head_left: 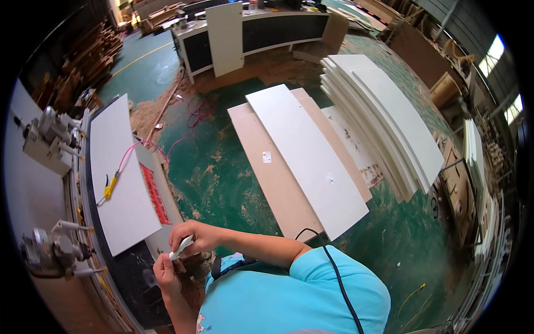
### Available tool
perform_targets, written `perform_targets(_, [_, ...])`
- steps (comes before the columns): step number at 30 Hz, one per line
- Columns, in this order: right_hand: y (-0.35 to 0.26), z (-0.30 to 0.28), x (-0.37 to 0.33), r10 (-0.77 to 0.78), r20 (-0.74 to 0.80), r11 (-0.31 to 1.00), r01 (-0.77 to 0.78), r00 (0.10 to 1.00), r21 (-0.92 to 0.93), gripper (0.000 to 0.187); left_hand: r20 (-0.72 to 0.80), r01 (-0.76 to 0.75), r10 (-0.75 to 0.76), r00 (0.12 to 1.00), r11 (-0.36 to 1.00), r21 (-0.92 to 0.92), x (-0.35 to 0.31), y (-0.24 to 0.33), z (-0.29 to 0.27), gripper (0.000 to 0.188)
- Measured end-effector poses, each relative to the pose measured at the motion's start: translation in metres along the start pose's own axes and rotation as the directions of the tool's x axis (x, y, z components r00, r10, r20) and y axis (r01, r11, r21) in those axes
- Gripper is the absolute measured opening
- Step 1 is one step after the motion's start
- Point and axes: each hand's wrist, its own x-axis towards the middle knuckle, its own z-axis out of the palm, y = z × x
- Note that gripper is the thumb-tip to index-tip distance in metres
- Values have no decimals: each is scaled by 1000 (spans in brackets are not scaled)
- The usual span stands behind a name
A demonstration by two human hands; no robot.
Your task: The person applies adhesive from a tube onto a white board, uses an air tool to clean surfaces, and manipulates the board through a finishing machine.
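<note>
A small white piece [182, 248], flat and pointed at one end, is held between my two hands; I cannot make out its kind. My right hand [194, 235] is closed on its upper part, with the forearm crossing in front of my chest. Just below, my left hand [165, 273] pinches its lower end with thumb and finger. Beyond my hands a white panel [119, 206] lies on the machine's black table [136, 284]. A yellow air blow gun [110, 188] with a pink hose rests on that panel.
Machine heads [53, 253] line the left side. A white board [311, 161] lies over brown boards [261, 183] on the green floor ahead. A tall stack of white panels [384, 122] stands at right. At the back is a long workbench [283, 30]. A dark cable [334, 267] hangs over my shoulder.
</note>
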Motion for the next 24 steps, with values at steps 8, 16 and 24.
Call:
perform_targets(8, [5, 30, -24, 313, -407, 940, -219, 858, 261, 26, 273, -502, 490, 828, 431, 750, 22, 3, 1, 15])
perform_targets(16, [12, 29, -43, 290, -378, 948, -210, 879, 240, 29, 74, 39, -45, 996, 996, 81, 20, -35, -26, 34])
perform_targets(24, [0, 36, -48, -76, -152, 754, -43, 985, -656, 25, 222, 59, -102, 970, 980, 192, 15, -35, -48, 32])
